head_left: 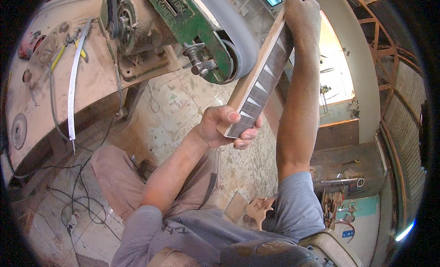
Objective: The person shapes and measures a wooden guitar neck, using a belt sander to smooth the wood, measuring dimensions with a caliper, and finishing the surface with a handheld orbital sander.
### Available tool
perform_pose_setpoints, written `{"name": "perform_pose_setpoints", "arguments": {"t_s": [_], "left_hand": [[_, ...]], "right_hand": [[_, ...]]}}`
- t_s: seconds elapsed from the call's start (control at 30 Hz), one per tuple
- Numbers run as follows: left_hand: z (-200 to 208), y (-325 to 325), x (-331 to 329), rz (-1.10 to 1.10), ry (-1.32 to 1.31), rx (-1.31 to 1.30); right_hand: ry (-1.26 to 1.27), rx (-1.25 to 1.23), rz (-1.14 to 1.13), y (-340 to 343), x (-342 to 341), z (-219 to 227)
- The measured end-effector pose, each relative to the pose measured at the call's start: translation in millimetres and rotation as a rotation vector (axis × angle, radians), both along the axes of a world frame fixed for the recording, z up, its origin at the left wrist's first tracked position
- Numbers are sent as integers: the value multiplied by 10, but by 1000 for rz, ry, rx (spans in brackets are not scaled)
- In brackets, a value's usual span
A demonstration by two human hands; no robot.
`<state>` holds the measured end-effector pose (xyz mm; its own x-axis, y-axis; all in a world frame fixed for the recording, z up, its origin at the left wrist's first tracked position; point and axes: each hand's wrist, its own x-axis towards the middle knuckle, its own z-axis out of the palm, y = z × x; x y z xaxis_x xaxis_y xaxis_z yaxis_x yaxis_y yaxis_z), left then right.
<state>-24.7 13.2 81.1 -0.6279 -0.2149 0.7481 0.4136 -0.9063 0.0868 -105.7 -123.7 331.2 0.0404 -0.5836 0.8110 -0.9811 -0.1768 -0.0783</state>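
Observation:
A guitar neck (261,86) with a dark fretboard and pale triangular inlays slants up to the right in front of me. My left hand (229,125) grips its near end, thumb on the upper edge and fingers wrapped underneath. At the far end my right hand (302,12) is closed around it, fingers partly cut off by the picture's top. The neck's pale wooden side lies against or very close to the rounded end of the belt sander's grey belt (247,49); contact cannot be told for sure. The belt looks blurred.
The green belt sander (183,26) and its dusty motor (142,26) stand on a workbench (50,90) at left. A steel ruler (73,83), yellow-handled pliers (58,56) and a disc (19,130) lie there. Cables (82,175) trail across the floor. Tools hang at right.

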Motion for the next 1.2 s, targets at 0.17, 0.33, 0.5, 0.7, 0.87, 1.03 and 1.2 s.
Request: {"name": "perform_pose_setpoints", "arguments": {"t_s": [0.17,0.33,0.5,0.7,0.87,1.03,1.2], "left_hand": [[-36,-18,-16,-52,60,-27],[-35,-37,-171,-187,161,-31],[-37,-111,-96,-121,174,-58],[11,19,-5,99,-45,-19],[4,17,230,332,-275,-20],[172,181,238,546,-445,-40],[255,263,396,896,-703,-90]], "right_hand": [[10,46,-74,100,142,9],[69,149,-357,513,482,95],[112,43,-396,319,541,63],[-42,186,-146,241,458,87],[-133,88,267,16,478,-37],[-555,305,852,219,433,202],[-801,496,983,254,551,99]]}}
